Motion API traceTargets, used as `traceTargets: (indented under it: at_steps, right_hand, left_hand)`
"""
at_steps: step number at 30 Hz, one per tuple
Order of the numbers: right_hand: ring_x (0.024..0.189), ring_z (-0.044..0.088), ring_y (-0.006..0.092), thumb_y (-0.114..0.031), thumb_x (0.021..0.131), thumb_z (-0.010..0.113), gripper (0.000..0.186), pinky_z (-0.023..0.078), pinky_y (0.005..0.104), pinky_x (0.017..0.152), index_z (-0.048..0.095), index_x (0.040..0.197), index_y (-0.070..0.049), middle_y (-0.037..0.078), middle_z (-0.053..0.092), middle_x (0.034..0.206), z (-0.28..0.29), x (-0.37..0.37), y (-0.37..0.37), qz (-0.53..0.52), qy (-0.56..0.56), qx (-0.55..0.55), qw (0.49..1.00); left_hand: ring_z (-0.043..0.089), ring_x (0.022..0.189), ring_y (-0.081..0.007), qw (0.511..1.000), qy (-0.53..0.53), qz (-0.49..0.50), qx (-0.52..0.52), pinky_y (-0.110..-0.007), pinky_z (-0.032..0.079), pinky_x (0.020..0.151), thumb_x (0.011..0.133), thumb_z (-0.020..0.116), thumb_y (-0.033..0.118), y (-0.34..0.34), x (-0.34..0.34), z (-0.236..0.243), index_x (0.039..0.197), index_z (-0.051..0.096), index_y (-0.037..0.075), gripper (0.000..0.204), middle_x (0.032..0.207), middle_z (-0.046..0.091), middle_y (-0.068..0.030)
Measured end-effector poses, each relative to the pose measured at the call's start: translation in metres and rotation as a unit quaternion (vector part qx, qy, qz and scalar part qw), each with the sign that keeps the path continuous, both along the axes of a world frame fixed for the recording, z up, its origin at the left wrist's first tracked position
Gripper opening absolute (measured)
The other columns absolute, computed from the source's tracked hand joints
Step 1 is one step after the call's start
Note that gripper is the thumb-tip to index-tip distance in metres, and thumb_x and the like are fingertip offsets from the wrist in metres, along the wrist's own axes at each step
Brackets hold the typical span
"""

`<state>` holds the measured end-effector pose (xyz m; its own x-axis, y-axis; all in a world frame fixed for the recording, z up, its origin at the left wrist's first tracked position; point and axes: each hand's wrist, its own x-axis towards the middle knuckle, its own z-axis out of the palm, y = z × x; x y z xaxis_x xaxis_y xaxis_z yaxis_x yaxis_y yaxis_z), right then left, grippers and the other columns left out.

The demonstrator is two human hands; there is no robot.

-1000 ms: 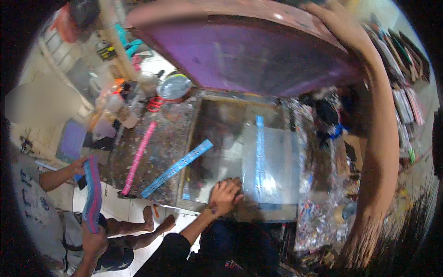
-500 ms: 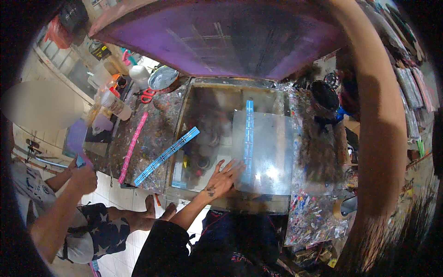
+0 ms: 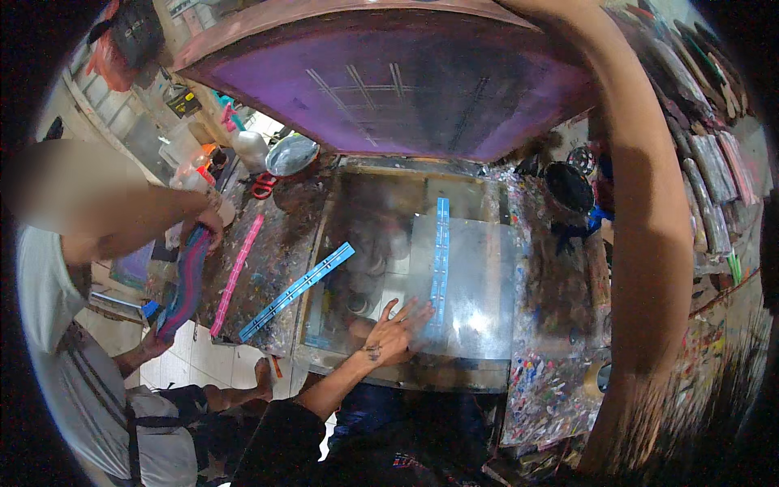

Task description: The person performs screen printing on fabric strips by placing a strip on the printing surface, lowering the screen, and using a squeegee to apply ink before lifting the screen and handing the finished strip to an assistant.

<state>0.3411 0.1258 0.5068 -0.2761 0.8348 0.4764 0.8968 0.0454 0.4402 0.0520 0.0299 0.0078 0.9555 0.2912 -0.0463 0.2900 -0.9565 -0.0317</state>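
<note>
My left hand (image 3: pixel 393 334) is over the glass-topped table (image 3: pixel 373 243), its fingers spread and slightly blurred. Its fingertips are at the lower end of a narrow blue printed strip (image 3: pixel 441 252), which lies lengthwise on a pale sheet (image 3: pixel 483 276). Whether they press on the strip I cannot tell. My right arm reaches up along the right side, and my right hand (image 3: pixel 560 10) is at the near upper edge of a raised screen printing frame (image 3: pixel 381 93) with purple mesh. That hand grips the frame's edge, its fingers partly cut off by the picture's border.
Left of the glass lie another blue strip (image 3: pixel 296 292), set slantwise, and a pink strip (image 3: pixel 237 276). Red-handled scissors (image 3: pixel 263 186) and a bowl (image 3: pixel 292 155) stand behind them. A co-worker (image 3: pixel 97 349) at left holds striped cloth-like strips (image 3: pixel 188 280). A dark round container (image 3: pixel 568 187) is at right.
My left hand stays near the strip's lower end, shifting slightly. The view has tilted a little. The co-worker has raised an arm and now stretches out a bunch of striped strips.
</note>
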Motion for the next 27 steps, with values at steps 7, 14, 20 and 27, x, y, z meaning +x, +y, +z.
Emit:
traceTargets:
  at_steps: [7,14,20,27]
  right_hand:
    - [0.097,0.07,0.0482,-0.025,0.099,0.05,0.031,0.056,0.0535,0.086,0.072,0.118,-0.016,0.033,0.069,0.101,0.003,-0.001,-0.011,0.0,0.02,-0.017,1.0]
    - [0.103,0.069,0.0471,-0.026,0.099,0.047,0.035,0.054,0.0529,0.091,0.072,0.123,-0.019,0.034,0.069,0.106,0.001,-0.004,-0.009,-0.022,0.1,-0.016,0.995]
    - [0.101,0.07,0.046,-0.023,0.099,0.049,0.035,0.056,0.0515,0.088,0.071,0.125,-0.018,0.032,0.07,0.103,0.005,-0.003,-0.015,0.01,0.01,-0.008,1.0]
    - [0.094,0.071,0.0458,-0.021,0.098,0.05,0.036,0.057,0.051,0.085,0.069,0.128,-0.019,0.029,0.071,0.098,0.007,-0.004,-0.013,0.011,0.003,-0.017,1.0]
  left_hand:
    - [0.021,0.158,-0.0278,0.996,0.042,0.021,-0.08,-0.058,0.01,0.127,0.093,0.067,0.042,-0.005,0.004,0.027,0.162,0.032,0.014,0.083,0.17,0.029,-0.0029]
    - [0.018,0.159,-0.029,0.991,-0.037,0.005,-0.132,-0.059,0.009,0.127,0.091,0.071,0.035,-0.001,-0.005,0.001,0.162,0.032,0.014,0.084,0.17,0.029,-0.0041]
    - [0.016,0.16,-0.0286,0.992,-0.016,0.006,-0.122,-0.059,0.009,0.127,0.086,0.076,0.03,-0.001,-0.002,0.009,0.163,0.03,0.013,0.091,0.171,0.027,-0.0045]
    - [0.016,0.16,-0.0283,0.994,-0.047,-0.001,-0.094,-0.058,0.006,0.128,0.085,0.077,0.029,-0.001,-0.007,-0.01,0.163,0.03,0.013,0.093,0.171,0.027,-0.0048]
